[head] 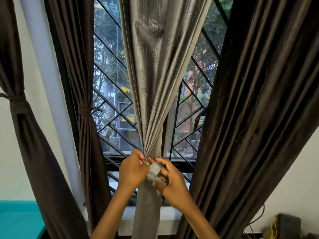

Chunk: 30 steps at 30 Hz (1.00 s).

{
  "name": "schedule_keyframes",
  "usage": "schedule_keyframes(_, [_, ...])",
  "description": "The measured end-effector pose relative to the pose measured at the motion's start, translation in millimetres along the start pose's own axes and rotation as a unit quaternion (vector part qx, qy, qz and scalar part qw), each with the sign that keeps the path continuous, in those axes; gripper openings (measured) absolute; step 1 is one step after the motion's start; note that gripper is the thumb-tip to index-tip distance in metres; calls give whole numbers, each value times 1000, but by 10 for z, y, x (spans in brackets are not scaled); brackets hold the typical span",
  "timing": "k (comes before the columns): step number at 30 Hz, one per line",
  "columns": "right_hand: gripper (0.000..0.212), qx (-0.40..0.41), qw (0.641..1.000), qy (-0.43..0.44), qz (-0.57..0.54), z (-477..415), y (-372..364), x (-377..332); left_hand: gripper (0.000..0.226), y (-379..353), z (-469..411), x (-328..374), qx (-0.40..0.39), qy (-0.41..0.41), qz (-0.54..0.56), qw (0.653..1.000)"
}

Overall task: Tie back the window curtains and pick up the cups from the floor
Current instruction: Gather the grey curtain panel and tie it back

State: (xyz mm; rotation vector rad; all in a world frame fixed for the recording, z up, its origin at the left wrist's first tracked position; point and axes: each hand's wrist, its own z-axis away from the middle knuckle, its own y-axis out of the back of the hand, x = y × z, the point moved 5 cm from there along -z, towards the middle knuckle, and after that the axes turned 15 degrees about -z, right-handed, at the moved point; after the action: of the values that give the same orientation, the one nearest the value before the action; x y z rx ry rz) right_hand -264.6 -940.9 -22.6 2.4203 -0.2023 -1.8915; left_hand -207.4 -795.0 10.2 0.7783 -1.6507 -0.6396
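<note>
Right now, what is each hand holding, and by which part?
The left hand grips the grey curtain at its gathered waist. The right hand holds a grey fabric band by the stretch right beside that gather.

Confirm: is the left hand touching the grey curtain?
Touching. The head view shows the left hand gripping the gathered grey curtain, fingers curled round its folds; the right hand holds the grey tie band.

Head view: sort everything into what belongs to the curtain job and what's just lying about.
Job: grey curtain, grey tie band, left hand, right hand, untied brown curtain, tied brown curtain. No cups in view.
Lying about: teal surface, cables, dark box.
</note>
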Motion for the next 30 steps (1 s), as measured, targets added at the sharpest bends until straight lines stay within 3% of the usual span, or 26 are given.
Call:
schedule_keyframes(8, [69, -48, 998, 4, 35, 51, -175, -32, 26, -33, -74, 119, -77, 43, -60, 994])
schedule_keyframes(14, [75, -6, 1000, 0, 16, 79, -228, -1, 24, 33, -49, 215, -74, 55, -100, 991])
schedule_keyframes(18, [54, 79, 997, -8, 0, 161, -267, 183, 29, 148, -44, 253, -74, 36, -139, 987])
schedule_keyframes(22, [28, 25, 998, -16, 59, 167, -488, 216, 42, 223, 46, 324, -54, 34, -176, 982])
schedule_keyframes(27, [19, -34, 974, 35, 223, 99, -603, 209, 34, 343, 256, 521, 16, 3, -207, 978])
schedule_keyframes(30, [17, -51, 958, 73, 274, 82, -629, 223, 52, 373, 262, 587, -8, -14, -231, 973])
